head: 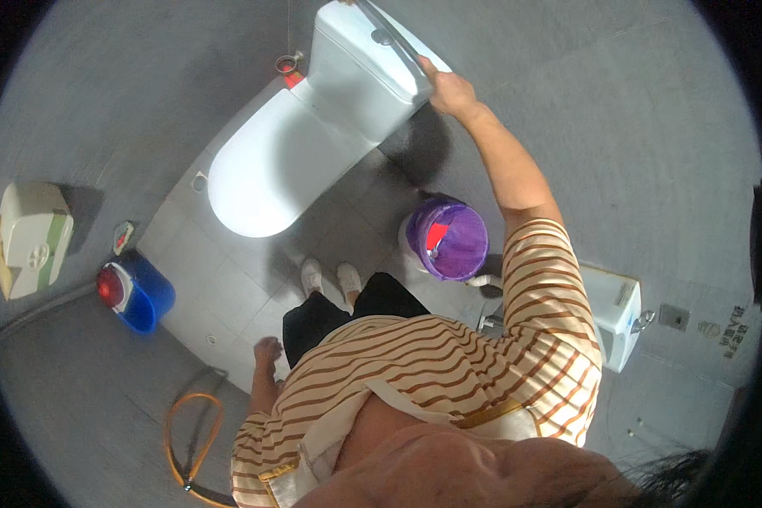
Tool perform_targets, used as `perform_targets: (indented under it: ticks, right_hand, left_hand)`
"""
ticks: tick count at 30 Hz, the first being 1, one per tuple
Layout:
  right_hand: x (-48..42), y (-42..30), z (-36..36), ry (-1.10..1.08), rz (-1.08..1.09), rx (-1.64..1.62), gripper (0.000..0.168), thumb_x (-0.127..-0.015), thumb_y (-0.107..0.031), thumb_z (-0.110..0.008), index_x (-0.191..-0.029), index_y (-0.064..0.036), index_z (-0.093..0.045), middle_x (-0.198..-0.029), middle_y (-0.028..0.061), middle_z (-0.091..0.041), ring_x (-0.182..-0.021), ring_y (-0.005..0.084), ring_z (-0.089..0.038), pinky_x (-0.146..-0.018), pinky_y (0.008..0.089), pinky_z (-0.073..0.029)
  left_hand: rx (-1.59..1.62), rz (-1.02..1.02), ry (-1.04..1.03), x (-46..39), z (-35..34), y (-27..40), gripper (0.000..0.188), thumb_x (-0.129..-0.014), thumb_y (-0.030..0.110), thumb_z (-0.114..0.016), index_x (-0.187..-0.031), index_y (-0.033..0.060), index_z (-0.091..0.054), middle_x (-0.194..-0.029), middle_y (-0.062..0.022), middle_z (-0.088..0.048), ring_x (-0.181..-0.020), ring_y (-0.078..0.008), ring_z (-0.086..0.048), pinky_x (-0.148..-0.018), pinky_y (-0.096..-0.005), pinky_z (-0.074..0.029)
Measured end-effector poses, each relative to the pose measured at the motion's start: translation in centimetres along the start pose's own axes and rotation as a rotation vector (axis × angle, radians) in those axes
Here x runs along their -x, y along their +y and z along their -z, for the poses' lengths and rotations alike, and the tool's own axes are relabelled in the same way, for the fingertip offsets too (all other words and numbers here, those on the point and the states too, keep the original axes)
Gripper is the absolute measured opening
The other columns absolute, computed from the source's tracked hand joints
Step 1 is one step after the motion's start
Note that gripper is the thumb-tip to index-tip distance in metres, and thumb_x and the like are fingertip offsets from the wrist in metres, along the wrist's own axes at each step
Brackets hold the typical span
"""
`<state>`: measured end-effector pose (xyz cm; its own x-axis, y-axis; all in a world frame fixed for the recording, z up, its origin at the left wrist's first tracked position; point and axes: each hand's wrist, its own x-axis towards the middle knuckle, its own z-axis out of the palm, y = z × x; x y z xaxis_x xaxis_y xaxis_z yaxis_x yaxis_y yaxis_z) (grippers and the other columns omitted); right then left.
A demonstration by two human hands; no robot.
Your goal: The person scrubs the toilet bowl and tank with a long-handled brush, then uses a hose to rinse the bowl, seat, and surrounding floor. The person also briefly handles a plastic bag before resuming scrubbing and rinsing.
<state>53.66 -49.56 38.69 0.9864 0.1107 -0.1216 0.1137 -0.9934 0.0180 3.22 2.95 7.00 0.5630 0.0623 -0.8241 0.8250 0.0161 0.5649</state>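
Observation:
My right hand (454, 94) reaches far forward to the right corner of a white toilet tank (355, 70). Its fingers grip the near end of a narrow grey bar (397, 41) that crosses above the tank lid; whether the bar is a rail or a shelf edge is unclear. Beside the bar is a round flush button (381, 37). The white toilet lid (260, 165) is down over the bowl. Low beside my body hangs my left hand (268, 350), small in view, fingers partly curled, with nothing visible in it.
A bin with a purple liner (457, 241) and red litter stands right of my feet. To the left are a blue bucket (146, 298) and a wall-mounted tissue box (38, 241). An orange hose (193, 438) loops at lower left. A white washbasin (613, 311) is behind my right arm.

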Motion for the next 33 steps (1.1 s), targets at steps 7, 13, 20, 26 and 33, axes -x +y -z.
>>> perform_targets:
  ticks: [7,13,20,26,33]
  right_hand:
    - [22.1,3.9,-2.8,-0.127,-0.238,-0.062,0.093,-0.064,0.004,-0.055,-0.143,-0.023,-0.016,-0.074,0.0219,-0.061,-0.071,0.039,-0.061,-0.064,0.0489,-0.047]
    - [22.8,3.3,-2.4,-0.101,-0.288,-0.096,0.089,-0.066,0.002,-0.054,-0.143,-0.023,-0.017,-0.075,0.0225,-0.061,-0.071,0.0407,-0.06,-0.067,0.0498,-0.046]
    - [23.4,-1.5,-10.2,0.021,-0.224,-0.238,0.079,-0.073,-0.004,-0.051,-0.142,-0.021,-0.018,-0.091,0.0216,-0.062,-0.071,0.041,-0.06,-0.067,0.0481,-0.048]
    - [32.0,-3.3,-13.3,-0.076,-0.128,-0.332,0.082,-0.074,-0.001,-0.051,-0.143,-0.029,-0.018,-0.059,0.0108,-0.052,-0.049,0.0247,-0.052,-0.054,0.0398,-0.044]
    - [29.8,-4.2,-24.3,-0.324,-0.047,-0.167,0.075,-0.075,-0.003,-0.054,-0.14,-0.024,-0.023,-0.098,0.0224,-0.061,-0.089,0.0362,-0.06,-0.074,0.0441,-0.046]
  left_hand:
    - [0.35,0.107,0.207,-0.4,1.4,8.0,0.019,-0.083,0.011,-0.056,-0.099,0.0016,-0.057,-0.078,-0.009,-0.061,-0.065,-0.0168,-0.059,-0.052,-0.025,-0.046]
    - [-0.345,-0.148,-0.186,-5.4,4.2,-0.1,0.017,-0.082,0.013,-0.053,-0.092,0.0026,-0.061,-0.075,-0.0074,-0.061,-0.06,-0.0186,-0.058,-0.048,-0.0286,-0.045]
    - [0.077,0.005,0.094,-6.7,4.1,6.5,0.027,-0.087,0.017,-0.05,-0.109,0.0032,-0.056,-0.092,-0.0084,-0.063,-0.078,-0.0189,-0.06,-0.068,-0.0316,-0.049]
    - [-0.161,0.039,0.337,3.6,5.8,-1.4,0.023,-0.08,0.006,-0.052,-0.103,0.0041,-0.058,-0.08,-0.008,-0.062,-0.067,-0.0169,-0.059,-0.058,-0.03,-0.049]
    - [0.046,0.245,0.497,18.1,2.2,-11.6,0.013,-0.081,0.008,-0.054,-0.092,0.0038,-0.061,-0.075,-0.0085,-0.062,-0.063,-0.0164,-0.059,-0.053,-0.03,-0.048]
